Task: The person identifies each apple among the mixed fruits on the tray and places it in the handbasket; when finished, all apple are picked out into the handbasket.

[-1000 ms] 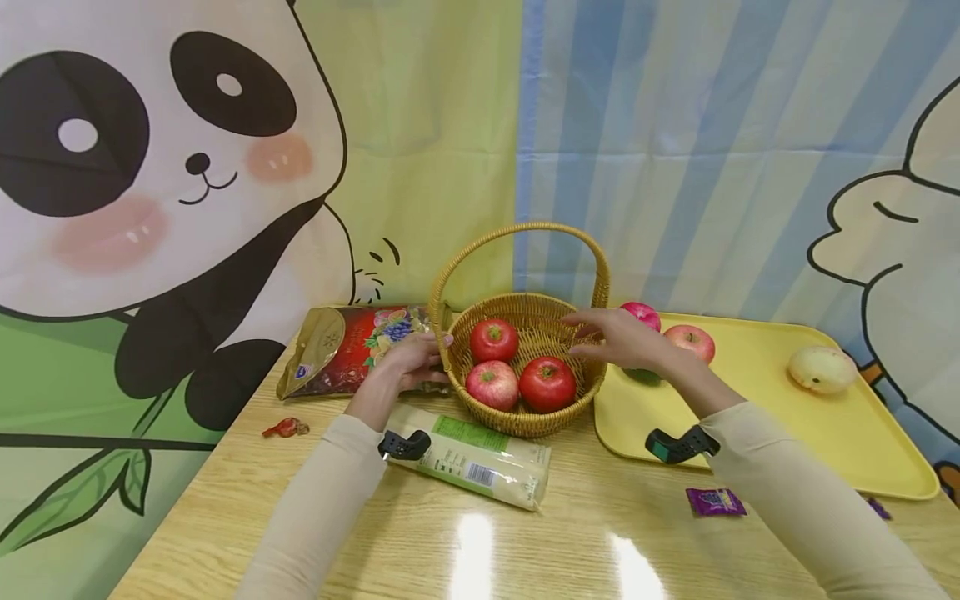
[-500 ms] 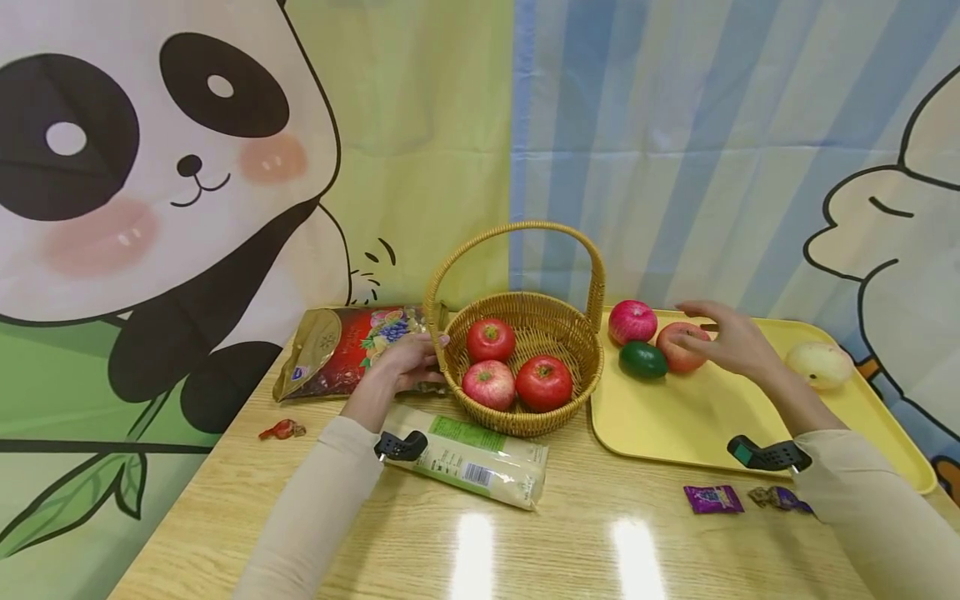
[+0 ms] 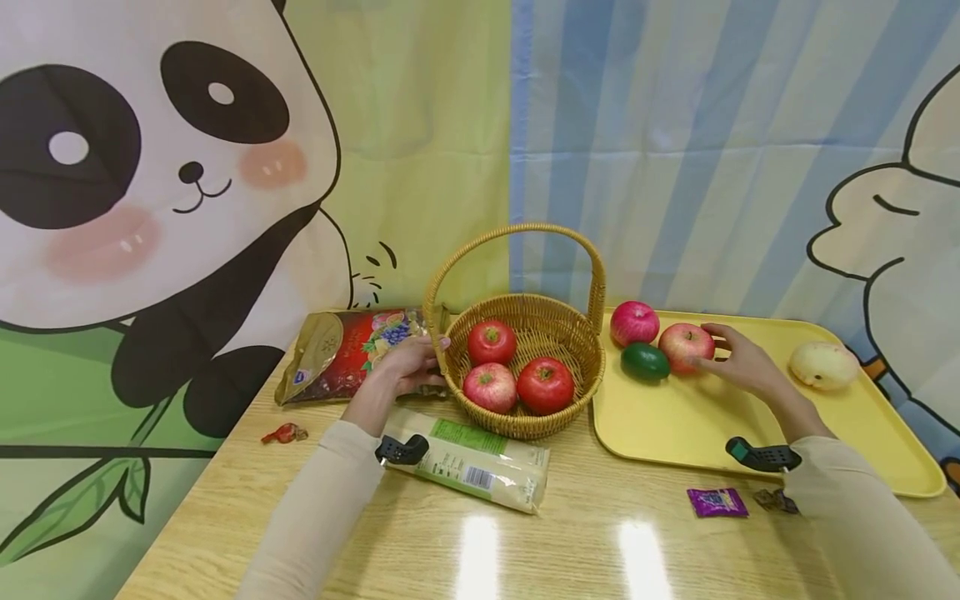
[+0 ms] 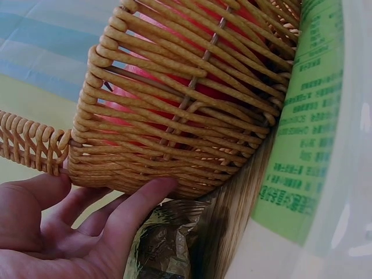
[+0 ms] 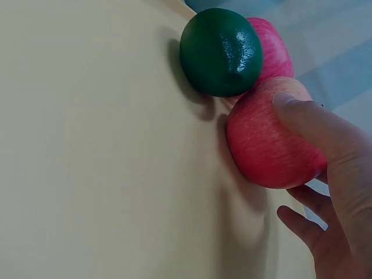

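My left hand [image 3: 408, 363] holds the left side of a wicker basket [image 3: 531, 427], thumb by the foot of the handle and fingers against the outer weave [image 4: 174, 133]. Inside the basket lie a pink-red apple [image 3: 490, 387] and two deeper red round fruits, one at the back [image 3: 492, 342] and one at the right [image 3: 546, 385]. Over the yellow tray [image 3: 660, 433], my right hand [image 3: 742, 367] grips a red apple [image 5: 273, 139], thumb on its near side and index finger partly hidden behind it. Beside that apple are a dark green oval fruit [image 5: 221, 52] and a pink-red round fruit [image 3: 634, 323].
A pale yellow fruit [image 3: 823, 367] lies at the tray's right. Left of the basket is a red and gold bag [image 3: 352, 350]; in front lies a green and white packet [image 3: 472, 462]. Small wrapped sweets lie around: red [image 3: 285, 432], purple [image 3: 717, 502], brown [image 3: 776, 500].
My right hand has moved right from above the basket to the tray and taken hold of the red apple there. The left hand has stayed on the basket.
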Demonstrator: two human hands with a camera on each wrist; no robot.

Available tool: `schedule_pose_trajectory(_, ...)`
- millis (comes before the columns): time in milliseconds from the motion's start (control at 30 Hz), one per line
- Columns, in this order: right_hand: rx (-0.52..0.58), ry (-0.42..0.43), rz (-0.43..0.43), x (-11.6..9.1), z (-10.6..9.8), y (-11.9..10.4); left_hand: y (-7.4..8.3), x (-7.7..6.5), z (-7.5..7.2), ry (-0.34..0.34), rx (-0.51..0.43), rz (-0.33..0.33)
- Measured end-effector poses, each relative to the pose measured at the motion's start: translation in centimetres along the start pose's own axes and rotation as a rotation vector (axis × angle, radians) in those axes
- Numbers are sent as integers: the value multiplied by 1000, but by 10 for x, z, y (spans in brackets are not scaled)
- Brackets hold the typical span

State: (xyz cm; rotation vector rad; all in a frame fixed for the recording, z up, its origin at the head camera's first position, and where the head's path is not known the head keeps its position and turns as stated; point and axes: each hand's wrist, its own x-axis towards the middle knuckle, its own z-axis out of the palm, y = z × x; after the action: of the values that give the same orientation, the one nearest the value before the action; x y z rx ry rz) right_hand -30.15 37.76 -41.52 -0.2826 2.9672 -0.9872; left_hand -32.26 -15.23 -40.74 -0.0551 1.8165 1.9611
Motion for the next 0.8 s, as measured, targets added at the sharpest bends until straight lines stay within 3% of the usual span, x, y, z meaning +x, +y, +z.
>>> schedule_pose_trajectory(433, 105, -20, 73, -1, 7, 5, -3, 3, -2, -10, -44, 2)
schedule_pose_trajectory(800, 133, -18, 114, -4, 6, 7, -4, 3, -1, -22, -13, 21)
